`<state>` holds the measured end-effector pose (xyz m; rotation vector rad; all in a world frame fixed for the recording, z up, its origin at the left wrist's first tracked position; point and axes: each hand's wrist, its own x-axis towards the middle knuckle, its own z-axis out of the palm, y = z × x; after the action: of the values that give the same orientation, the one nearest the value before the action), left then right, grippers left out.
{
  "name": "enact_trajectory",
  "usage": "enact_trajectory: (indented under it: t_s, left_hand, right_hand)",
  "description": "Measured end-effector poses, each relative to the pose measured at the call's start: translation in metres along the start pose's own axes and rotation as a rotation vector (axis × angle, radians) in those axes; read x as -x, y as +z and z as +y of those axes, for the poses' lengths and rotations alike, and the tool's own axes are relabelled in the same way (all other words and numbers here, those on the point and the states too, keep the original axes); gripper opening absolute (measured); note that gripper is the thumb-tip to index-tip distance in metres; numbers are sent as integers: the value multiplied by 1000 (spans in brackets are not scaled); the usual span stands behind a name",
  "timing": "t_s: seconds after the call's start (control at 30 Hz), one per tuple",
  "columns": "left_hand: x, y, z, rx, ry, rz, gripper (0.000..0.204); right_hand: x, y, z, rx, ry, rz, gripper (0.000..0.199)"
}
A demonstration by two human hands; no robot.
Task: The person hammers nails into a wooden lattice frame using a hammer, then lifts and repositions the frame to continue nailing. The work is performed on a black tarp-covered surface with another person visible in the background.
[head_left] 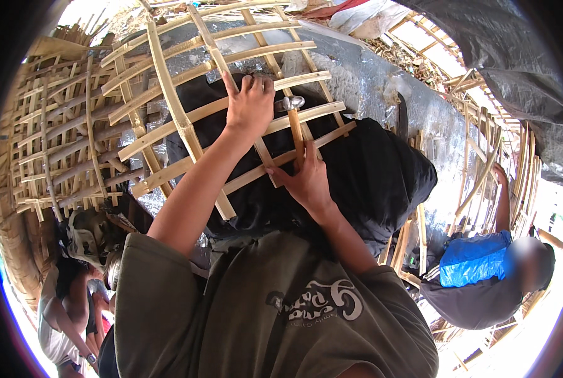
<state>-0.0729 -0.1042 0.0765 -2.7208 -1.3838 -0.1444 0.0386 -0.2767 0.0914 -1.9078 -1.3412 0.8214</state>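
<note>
A lattice of split bamboo slats (172, 101) lies across my lap, over black cloth (382, 183). My left hand (251, 106) is closed over a slat near the lattice's middle, its index finger stretched along a crossing strip. My right hand (308, 188) grips the wooden handle of a hammer (297, 129) at the lattice's near right part. The metal hammer head points away from me, just right of my left hand and above the slats. My right thumb rests at the near end of a strip. Whether a nail is under the hammer head I cannot tell.
More bamboo lattices (61, 138) are stacked at the left. A grey plastic-like sheet (382, 75) spreads behind the lattice. One person (483, 290) with a blue plastic bundle sits at the right beside upright bamboo strips; another person (67, 315) is at the lower left.
</note>
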Motion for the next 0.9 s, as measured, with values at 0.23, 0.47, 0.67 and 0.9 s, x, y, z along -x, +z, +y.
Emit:
enact_trajectory:
  t_s: [0.23, 0.47, 0.67, 0.9]
  left_hand:
    - [-8, -9, -4, -109, 125, -50, 31]
    - [-27, -3, -12, 15, 181, -105, 20]
    - [-36, -7, -14, 248, 72, -211, 24]
    - [-39, -7, -13, 219, 27, -291, 35]
  right_hand:
    - [2, 3, 9, -13, -30, -14, 85]
    - [3, 2, 7, -31, -101, 2, 81]
    - [4, 4, 9, -77, -117, 9, 81]
    - [6, 4, 7, -57, -79, -2, 79]
